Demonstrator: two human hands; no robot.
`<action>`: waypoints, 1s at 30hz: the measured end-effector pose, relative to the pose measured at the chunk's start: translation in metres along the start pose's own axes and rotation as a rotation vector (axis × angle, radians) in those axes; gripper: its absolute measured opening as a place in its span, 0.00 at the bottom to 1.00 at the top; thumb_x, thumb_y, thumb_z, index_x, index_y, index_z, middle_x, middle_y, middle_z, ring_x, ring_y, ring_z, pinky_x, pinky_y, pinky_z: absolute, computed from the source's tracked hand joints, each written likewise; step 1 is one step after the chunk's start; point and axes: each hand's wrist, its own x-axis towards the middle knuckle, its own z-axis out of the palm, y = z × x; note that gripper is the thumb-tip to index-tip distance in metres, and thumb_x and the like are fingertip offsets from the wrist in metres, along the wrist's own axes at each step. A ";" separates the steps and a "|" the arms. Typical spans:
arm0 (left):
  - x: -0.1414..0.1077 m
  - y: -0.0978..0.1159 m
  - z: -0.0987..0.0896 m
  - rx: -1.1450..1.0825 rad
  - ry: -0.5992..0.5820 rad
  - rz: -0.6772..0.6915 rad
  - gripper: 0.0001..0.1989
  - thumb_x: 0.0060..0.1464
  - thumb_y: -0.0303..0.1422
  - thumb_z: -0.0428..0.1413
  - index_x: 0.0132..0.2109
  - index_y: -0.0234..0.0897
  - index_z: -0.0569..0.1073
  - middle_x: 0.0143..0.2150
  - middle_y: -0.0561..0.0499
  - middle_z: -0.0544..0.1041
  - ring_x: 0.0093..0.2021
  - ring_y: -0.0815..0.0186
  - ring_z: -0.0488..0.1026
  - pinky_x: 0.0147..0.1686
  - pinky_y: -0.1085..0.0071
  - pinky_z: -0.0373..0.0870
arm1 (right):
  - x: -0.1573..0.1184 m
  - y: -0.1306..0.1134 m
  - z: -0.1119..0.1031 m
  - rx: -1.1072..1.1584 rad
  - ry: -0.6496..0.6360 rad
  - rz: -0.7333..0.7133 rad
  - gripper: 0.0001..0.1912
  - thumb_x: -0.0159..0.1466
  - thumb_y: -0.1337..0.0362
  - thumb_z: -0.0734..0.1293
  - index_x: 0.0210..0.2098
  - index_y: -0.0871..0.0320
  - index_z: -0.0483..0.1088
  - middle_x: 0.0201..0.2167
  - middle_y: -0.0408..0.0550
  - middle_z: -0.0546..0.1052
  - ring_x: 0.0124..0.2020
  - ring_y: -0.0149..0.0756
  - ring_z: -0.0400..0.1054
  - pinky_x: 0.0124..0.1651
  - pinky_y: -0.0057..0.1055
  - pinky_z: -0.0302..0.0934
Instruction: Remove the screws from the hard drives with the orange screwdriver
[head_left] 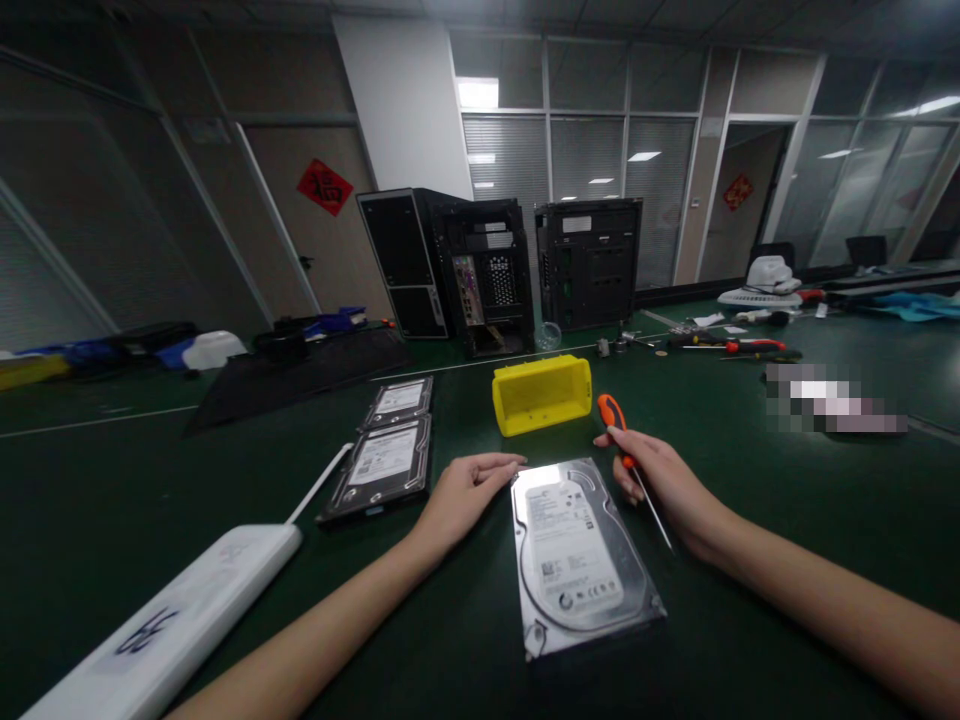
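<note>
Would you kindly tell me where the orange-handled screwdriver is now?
In the head view, the screwdriver is held in the right hand, right of the silver hard drive.

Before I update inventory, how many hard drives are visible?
3: silver hard drive beside the left hand; nearer dark hard drive and farther dark hard drive, both further left. More may be hidden.

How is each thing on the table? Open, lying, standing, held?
Screwdriver: held in the right hand
Near hard drive: flat, label up, left hand at its far corner
Two other hard drives: flat, labels up
Yellow box: open side facing us
Computer cases: standing
</note>
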 end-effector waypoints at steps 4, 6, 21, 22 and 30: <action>0.000 -0.001 0.000 -0.015 -0.001 0.001 0.18 0.53 0.39 0.52 0.48 0.35 0.74 0.44 0.46 0.78 0.45 0.59 0.74 0.44 0.68 0.67 | -0.001 0.000 0.000 0.001 -0.003 -0.006 0.20 0.59 0.49 0.61 0.37 0.61 0.66 0.13 0.35 0.60 0.14 0.24 0.51 0.20 0.23 0.46; 0.000 -0.001 0.001 -0.022 0.000 0.000 0.18 0.53 0.39 0.52 0.48 0.35 0.74 0.44 0.46 0.78 0.45 0.60 0.74 0.45 0.68 0.67 | 0.000 -0.001 -0.001 0.014 -0.012 -0.008 0.21 0.59 0.49 0.61 0.39 0.61 0.67 0.13 0.35 0.60 0.15 0.24 0.51 0.20 0.24 0.47; -0.001 -0.006 0.004 -0.031 0.006 0.042 0.17 0.53 0.39 0.54 0.45 0.34 0.76 0.44 0.45 0.78 0.44 0.58 0.74 0.44 0.68 0.67 | 0.046 -0.070 0.032 -0.316 -0.109 -0.379 0.14 0.57 0.52 0.63 0.32 0.58 0.66 0.26 0.42 0.65 0.26 0.28 0.59 0.26 0.25 0.51; 0.000 -0.008 0.004 -0.033 0.007 0.049 0.17 0.53 0.39 0.54 0.45 0.33 0.76 0.43 0.45 0.78 0.44 0.58 0.74 0.43 0.68 0.68 | 0.051 -0.073 0.040 -0.331 -0.139 -0.414 0.14 0.57 0.53 0.64 0.35 0.57 0.65 0.25 0.41 0.65 0.24 0.28 0.59 0.25 0.25 0.51; 0.000 -0.008 0.004 -0.066 0.000 0.041 0.17 0.53 0.39 0.53 0.45 0.33 0.76 0.43 0.46 0.79 0.44 0.58 0.75 0.44 0.68 0.68 | 0.073 -0.087 0.067 -0.814 -0.233 -0.833 0.29 0.57 0.62 0.64 0.54 0.55 0.49 0.26 0.39 0.62 0.21 0.28 0.59 0.27 0.28 0.54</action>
